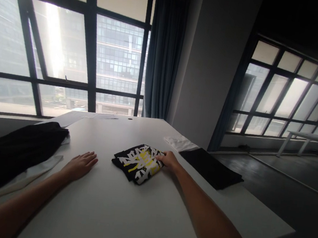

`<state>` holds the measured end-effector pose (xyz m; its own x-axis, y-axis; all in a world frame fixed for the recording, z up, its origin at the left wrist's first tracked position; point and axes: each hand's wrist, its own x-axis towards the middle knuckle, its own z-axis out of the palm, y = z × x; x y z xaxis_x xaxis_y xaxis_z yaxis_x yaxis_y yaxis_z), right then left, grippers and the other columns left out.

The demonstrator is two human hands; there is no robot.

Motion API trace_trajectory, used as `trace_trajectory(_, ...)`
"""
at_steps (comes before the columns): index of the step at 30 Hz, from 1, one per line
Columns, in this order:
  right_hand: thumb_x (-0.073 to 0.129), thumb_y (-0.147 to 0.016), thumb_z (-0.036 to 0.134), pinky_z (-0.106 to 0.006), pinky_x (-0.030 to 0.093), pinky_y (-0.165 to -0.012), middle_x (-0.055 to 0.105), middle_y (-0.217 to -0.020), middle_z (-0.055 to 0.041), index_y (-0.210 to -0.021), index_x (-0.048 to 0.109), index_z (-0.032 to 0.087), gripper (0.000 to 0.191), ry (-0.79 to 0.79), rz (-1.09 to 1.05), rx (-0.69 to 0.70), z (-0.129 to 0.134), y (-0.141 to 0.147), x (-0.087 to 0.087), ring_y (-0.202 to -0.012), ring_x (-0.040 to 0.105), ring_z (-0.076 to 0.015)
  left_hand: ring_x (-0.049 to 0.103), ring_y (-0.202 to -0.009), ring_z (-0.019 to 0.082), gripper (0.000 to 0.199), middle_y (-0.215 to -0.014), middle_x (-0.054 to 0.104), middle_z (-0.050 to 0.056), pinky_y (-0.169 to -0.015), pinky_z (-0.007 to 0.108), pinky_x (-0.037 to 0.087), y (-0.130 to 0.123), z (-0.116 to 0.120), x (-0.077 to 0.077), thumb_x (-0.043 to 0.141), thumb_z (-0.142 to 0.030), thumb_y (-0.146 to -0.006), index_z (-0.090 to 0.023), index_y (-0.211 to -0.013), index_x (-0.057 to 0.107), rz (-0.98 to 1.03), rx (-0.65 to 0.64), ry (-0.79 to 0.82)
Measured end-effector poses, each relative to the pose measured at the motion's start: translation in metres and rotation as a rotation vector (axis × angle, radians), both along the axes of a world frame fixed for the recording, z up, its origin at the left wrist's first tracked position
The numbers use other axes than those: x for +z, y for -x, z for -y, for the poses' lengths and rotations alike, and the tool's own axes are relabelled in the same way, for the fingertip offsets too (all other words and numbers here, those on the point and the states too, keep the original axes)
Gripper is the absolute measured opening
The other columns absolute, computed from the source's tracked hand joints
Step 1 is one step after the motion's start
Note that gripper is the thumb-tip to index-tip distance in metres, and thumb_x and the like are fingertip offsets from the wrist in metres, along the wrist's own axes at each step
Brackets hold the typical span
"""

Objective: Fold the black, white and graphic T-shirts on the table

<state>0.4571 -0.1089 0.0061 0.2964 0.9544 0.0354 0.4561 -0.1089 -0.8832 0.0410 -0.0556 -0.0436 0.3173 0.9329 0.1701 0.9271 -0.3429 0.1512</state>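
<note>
A folded black T-shirt (139, 163) with white and yellow lettering lies on the white table (101, 208) in front of me. My right hand (169, 161) pinches its right edge between thumb and fingers. To the left of the shirt, my left hand (80, 164) rests flat on the tabletop with its fingers stretched out, apart from the shirt and holding nothing. Left of that hand is a heap of black cloth (15, 155), with some pale cloth (39, 168) beneath its edge.
On the right side of the table lie a folded black cloth (211, 168) and a folded white cloth (181, 142). Sheets of paper (90, 115) lie at the far left edge. Beyond stand windows, a blue curtain (164, 58) and a pillar (212, 63); another table (313, 137) is at far right.
</note>
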Motion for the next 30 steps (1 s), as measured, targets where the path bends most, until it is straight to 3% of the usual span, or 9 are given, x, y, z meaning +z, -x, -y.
trace_trajectory(2, 0.079, -0.068, 0.030, -0.025, 0.054, -0.060, 0.073, -0.093, -0.0104, -0.091, 0.069, 0.012, 0.031, 0.024, -0.135, -0.035, -0.001, -0.004, 0.000, -0.080, 0.068, -0.0197, 0.035, -0.144, 0.027, 0.068, -0.152, 0.044, 0.010, -0.118, 0.044, 0.026, -0.001, 0.002, -0.001, 0.025, -0.056, -0.092, -0.017, -0.141, 0.052, 0.012, -0.004, -0.031)
trace_trajectory(6, 0.077, -0.074, 0.038, -0.026, 0.052, -0.053, 0.073, -0.082, -0.0099, -0.090, 0.066, 0.011, 0.033, 0.210, -0.270, 0.089, -0.001, -0.006, -0.009, -0.062, 0.064, -0.0151, 0.038, -0.142, 0.026, 0.064, -0.151, 0.047, 0.010, -0.116, 0.043, 0.029, -0.005, 0.007, 0.001, 0.027, -0.053, -0.093, -0.017, -0.139, 0.054, 0.013, -0.007, -0.043)
trace_trajectory(10, 0.074, -0.077, 0.027, -0.025, 0.050, -0.054, 0.074, -0.086, -0.0097, -0.099, 0.066, 0.010, 0.029, 0.186, -0.091, 0.118, -0.006, -0.004, -0.017, -0.063, 0.065, -0.0161, 0.039, -0.141, 0.026, 0.063, -0.151, 0.046, 0.010, -0.116, 0.042, 0.030, -0.007, 0.011, 0.004, 0.029, -0.051, -0.093, -0.016, -0.139, 0.054, 0.006, 0.011, -0.047)
trace_trajectory(14, 0.070, -0.077, 0.021, -0.031, 0.052, -0.083, 0.073, -0.108, -0.0125, -0.104, 0.069, 0.011, 0.029, -0.084, 0.275, 0.112, -0.009, -0.001, -0.015, -0.097, 0.068, -0.0236, 0.038, -0.142, 0.026, 0.063, -0.152, 0.046, 0.010, -0.117, 0.043, 0.029, -0.008, 0.015, 0.007, 0.029, -0.051, -0.093, -0.016, -0.140, 0.053, 0.001, 0.020, -0.035)
trace_trajectory(17, 0.069, -0.077, 0.023, -0.033, 0.047, -0.094, 0.072, -0.113, -0.0126, -0.105, 0.071, 0.012, 0.030, -0.196, 0.517, 0.097, -0.007, 0.001, -0.008, -0.107, 0.065, -0.0263, 0.037, -0.142, 0.025, 0.061, -0.152, 0.045, 0.010, -0.117, 0.042, 0.029, -0.010, 0.017, 0.008, 0.029, -0.050, -0.094, -0.018, -0.140, 0.053, -0.010, 0.026, -0.034)
trace_trajectory(22, 0.063, -0.081, 0.026, -0.031, 0.048, -0.092, 0.073, -0.110, -0.0108, -0.108, 0.072, 0.016, 0.031, -0.314, 0.696, 0.084, -0.005, -0.009, 0.014, -0.105, 0.066, -0.0250, 0.037, -0.142, 0.025, 0.061, -0.151, 0.047, 0.010, -0.116, 0.041, 0.030, -0.010, 0.016, 0.007, 0.028, -0.050, -0.094, -0.018, -0.139, 0.053, -0.010, 0.023, -0.047)
trace_trajectory(26, 0.062, -0.082, 0.027, -0.031, 0.047, -0.094, 0.072, -0.114, -0.0109, -0.112, 0.071, 0.016, 0.033, -0.383, 0.820, -0.004, -0.008, -0.044, 0.037, -0.108, 0.065, -0.0250, 0.039, -0.141, 0.025, 0.058, -0.149, 0.049, 0.010, -0.115, 0.042, 0.031, -0.009, 0.016, 0.006, 0.031, -0.048, -0.093, -0.019, -0.137, 0.055, 0.012, 0.023, -0.066)
trace_trajectory(30, 0.061, -0.082, 0.029, -0.031, 0.048, -0.091, 0.074, -0.110, -0.0110, -0.112, 0.071, 0.016, 0.034, -0.353, 0.918, -0.088, -0.007, -0.094, 0.059, -0.101, 0.068, -0.0244, 0.039, -0.141, 0.025, 0.057, -0.149, 0.049, 0.010, -0.115, 0.043, 0.031, -0.010, 0.015, 0.005, 0.032, -0.048, -0.093, -0.019, -0.136, 0.056, 0.026, 0.019, -0.069)
